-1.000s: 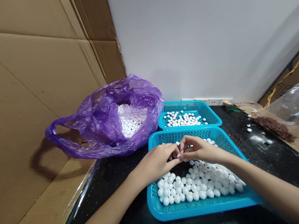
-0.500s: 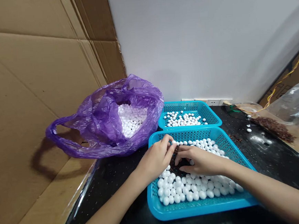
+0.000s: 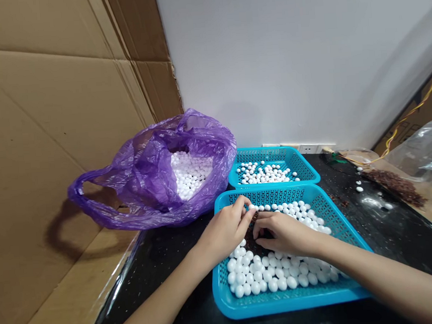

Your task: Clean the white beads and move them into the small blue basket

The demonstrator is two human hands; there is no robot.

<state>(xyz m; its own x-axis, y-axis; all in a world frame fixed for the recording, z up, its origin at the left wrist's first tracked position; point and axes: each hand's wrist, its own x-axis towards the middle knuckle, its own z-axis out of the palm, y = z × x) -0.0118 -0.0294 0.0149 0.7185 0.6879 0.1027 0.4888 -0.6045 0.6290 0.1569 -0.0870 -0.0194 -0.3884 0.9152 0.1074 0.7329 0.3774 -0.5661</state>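
Note:
In the nearer blue basket (image 3: 287,303), many small white balls (image 3: 272,277) surround a patch of dark reddish-brown bits (image 3: 255,244). My left hand (image 3: 225,228) reaches over the basket's left side, its thumb and forefinger pinched on a white ball (image 3: 251,207) near the far edge. My right hand (image 3: 285,234) is down among the brown bits, fingers curled and thumb drawn in towards them. Whatever those fingertips hold is hidden.
Behind stands a second blue basket (image 3: 306,167) with fewer white balls. An open purple plastic bag (image 3: 154,187) of white balls leans by the cardboard (image 3: 48,120) at left. Brown bits (image 3: 395,186), a few white pieces and a clear bag (image 3: 426,150) lie at right.
My right thumb and fingers have drawn closer together over the brown bits. My left hand keeps its pinch on the white ball in nearly the same place.

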